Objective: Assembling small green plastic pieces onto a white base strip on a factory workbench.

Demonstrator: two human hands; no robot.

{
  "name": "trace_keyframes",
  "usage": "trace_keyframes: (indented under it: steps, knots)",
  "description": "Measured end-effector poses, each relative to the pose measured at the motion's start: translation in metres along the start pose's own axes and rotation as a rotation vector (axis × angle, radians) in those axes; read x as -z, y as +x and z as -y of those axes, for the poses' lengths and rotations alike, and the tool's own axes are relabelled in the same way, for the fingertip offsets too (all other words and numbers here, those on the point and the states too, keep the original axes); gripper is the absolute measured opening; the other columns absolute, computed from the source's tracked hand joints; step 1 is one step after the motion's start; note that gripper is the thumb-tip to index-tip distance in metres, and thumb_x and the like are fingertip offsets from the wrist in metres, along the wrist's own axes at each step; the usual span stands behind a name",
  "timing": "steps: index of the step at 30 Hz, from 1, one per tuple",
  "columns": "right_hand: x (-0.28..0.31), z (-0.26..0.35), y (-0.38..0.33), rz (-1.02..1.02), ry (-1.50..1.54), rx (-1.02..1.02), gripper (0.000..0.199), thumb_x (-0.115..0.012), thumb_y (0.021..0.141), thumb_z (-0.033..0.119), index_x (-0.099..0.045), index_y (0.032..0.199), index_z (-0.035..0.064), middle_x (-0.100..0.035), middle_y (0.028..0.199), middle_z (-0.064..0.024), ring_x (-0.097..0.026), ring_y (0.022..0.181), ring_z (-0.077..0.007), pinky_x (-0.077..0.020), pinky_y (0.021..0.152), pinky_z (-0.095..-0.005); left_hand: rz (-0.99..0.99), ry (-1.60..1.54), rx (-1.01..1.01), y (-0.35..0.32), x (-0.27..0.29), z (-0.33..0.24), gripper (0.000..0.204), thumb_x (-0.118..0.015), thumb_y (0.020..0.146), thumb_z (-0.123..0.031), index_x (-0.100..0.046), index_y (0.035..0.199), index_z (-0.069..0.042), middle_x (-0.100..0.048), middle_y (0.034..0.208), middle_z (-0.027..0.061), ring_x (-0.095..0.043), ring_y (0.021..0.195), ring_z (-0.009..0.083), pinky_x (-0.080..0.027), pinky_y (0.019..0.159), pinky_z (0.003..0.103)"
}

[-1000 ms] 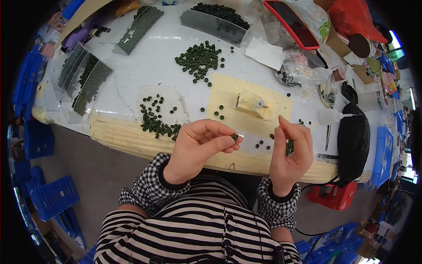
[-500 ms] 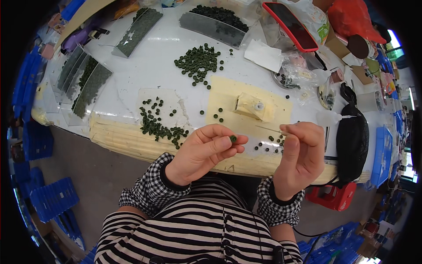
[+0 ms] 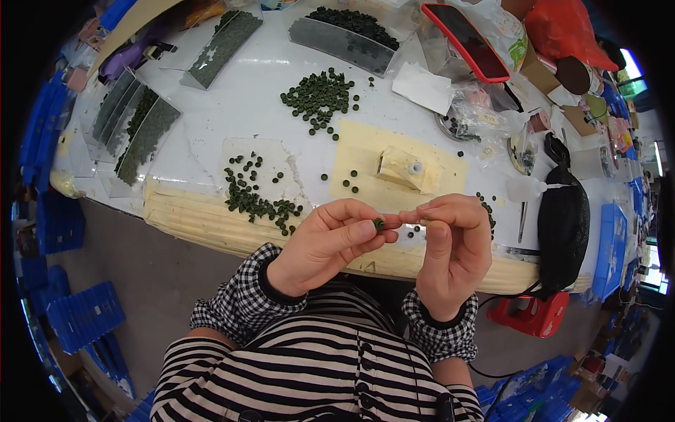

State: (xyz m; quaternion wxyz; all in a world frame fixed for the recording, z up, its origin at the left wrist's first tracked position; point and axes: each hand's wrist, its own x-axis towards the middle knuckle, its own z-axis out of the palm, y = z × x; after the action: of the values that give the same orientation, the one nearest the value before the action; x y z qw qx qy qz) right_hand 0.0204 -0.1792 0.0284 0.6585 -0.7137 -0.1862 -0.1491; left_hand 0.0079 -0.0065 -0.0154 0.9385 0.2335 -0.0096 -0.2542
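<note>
My left hand (image 3: 334,241) pinches a small dark green round piece (image 3: 379,224) between thumb and fingertips. Close on its right, my right hand (image 3: 453,243) is closed in a pinch; the thin stick-like tool it grips is now mostly hidden by the fingers. The fingertips of both hands are near each other, and I cannot tell if the tool touches the piece. Just beyond the hands, a block wrapped in yellow tape with a small white nozzle-like top (image 3: 406,169) stands on a cream sheet (image 3: 355,151).
Loose green pieces lie in a far pile (image 3: 318,100) and a nearer-left pile (image 3: 256,200). Clear-walled trays (image 3: 342,46) of green pieces stand behind. At right are a red-cased phone (image 3: 465,42), a white squeeze bottle (image 3: 526,188), tweezers (image 3: 522,221) and a black bag (image 3: 562,218).
My right hand has moved left, bringing the thin tool up to the green piece. My left hand has shifted only slightly and still pinches the piece.
</note>
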Motion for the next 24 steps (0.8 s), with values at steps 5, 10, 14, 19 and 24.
trace_keyframes:
  steps: [5,10,14,19,24]
  knots:
    - [0.003,-0.002,0.0,0.042,-0.097,0.058,0.009,-0.06,0.093,0.001,-0.057,0.1,-0.004,-0.059,0.097,-0.0135,-0.061,0.087,-0.0174,-0.0496,0.076,-0.0264,0.01,-0.013,-0.003,0.0,0.0,0.0,0.013,-0.057,0.097,-0.009,-0.062,0.109,-0.006,-0.061,0.126,0.0177,-0.064,0.109,0.0215,-0.054,0.093,0.026]
    - [-0.001,-0.003,0.002,-0.111,0.039,0.008,0.009,-0.057,0.095,0.002,-0.055,0.101,-0.0037,-0.058,0.096,-0.0122,-0.061,0.084,-0.0157,-0.0493,0.075,-0.0249,-0.062,0.142,-0.079,-0.002,-0.003,-0.001,0.013,-0.057,0.096,-0.005,-0.063,0.108,-0.003,-0.063,0.121,0.0189,-0.065,0.106,0.0222,-0.054,0.092,0.028]
    - [0.012,-0.021,0.022,-0.198,-0.449,0.212,0.006,-0.063,0.09,0.001,-0.059,0.093,-0.002,-0.06,0.09,-0.0109,-0.061,0.079,-0.0202,-0.0487,0.071,-0.0281,-0.175,0.607,-0.375,-0.004,-0.008,-0.003,0.014,-0.059,0.092,0.004,-0.064,0.105,0.002,-0.066,0.115,0.0202,-0.066,0.103,0.022,-0.054,0.092,0.031]
    - [0.01,-0.038,0.033,-0.137,-0.799,0.284,0.009,-0.071,0.083,0.003,-0.063,0.088,0.0016,-0.061,0.086,-0.0091,-0.058,0.079,-0.0263,-0.0469,0.07,-0.0338,-0.201,0.831,-0.62,-0.003,-0.007,-0.006,0.019,-0.065,0.085,0.011,-0.067,0.103,0.006,-0.067,0.111,0.0207,-0.066,0.103,0.0223,-0.055,0.091,0.031]
    - [0.008,-0.037,0.029,-0.096,-0.854,0.28,0.016,-0.072,0.08,0.003,-0.067,0.096,0.0022,-0.061,0.086,-0.0082,-0.056,0.079,-0.0259,-0.0459,0.07,-0.0348,-0.219,0.89,-0.652,-0.005,-0.007,-0.007,0.019,-0.066,0.084,0.011,-0.067,0.102,0.006,-0.067,0.111,0.0206,-0.066,0.103,0.0223,-0.055,0.089,0.031]
